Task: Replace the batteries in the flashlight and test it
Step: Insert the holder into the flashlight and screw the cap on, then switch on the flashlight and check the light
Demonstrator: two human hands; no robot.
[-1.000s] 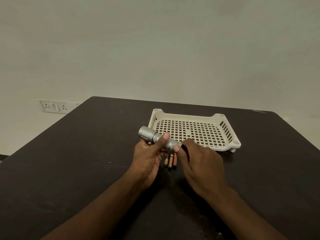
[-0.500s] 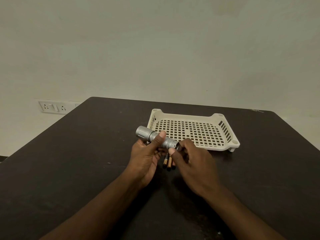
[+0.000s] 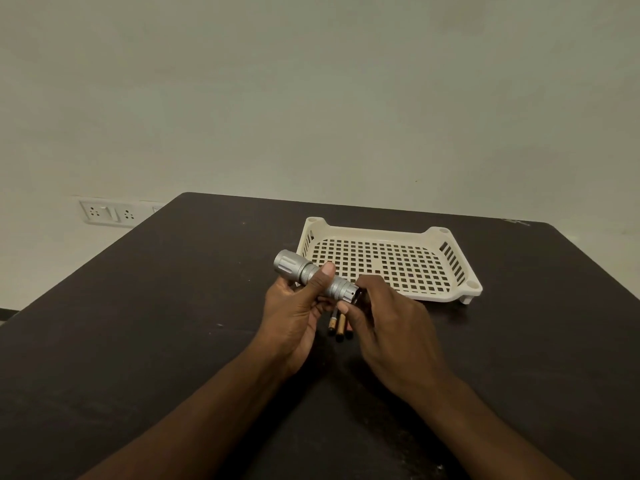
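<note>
Left hand (image 3: 294, 306) is wrapped round the barrel of the silver flashlight (image 3: 313, 277), thumb laid over the top, holding it clear of the tabletop (image 3: 138, 323) with the lens head pointing away to the left and the tail toward the right hand (image 3: 391, 323). This grip appears meant to keep the body fixed while the other hand works the tail.

Right hand is pinched, thumb and forefinger together, on a small dark part at the tail end, probably the tail cap (image 3: 358, 297); whether it is seated on the thread or just off it cannot be told.

Three slim batteries (image 3: 340, 323) lie side by side on the tabletop directly below the flashlight, between the two hands, partly hidden by the fingers. Whether they are spent or fresh cannot be told. Their place, close under the work, keeps them within reach.

A cream perforated tray (image 3: 446, 292) stands just behind the hands, nothing visible in it. A wall socket plate (image 3: 104, 212) sits beyond the left table edge. Nothing obstructs the tail; the batteries could roll if knocked by a wrist.
</note>
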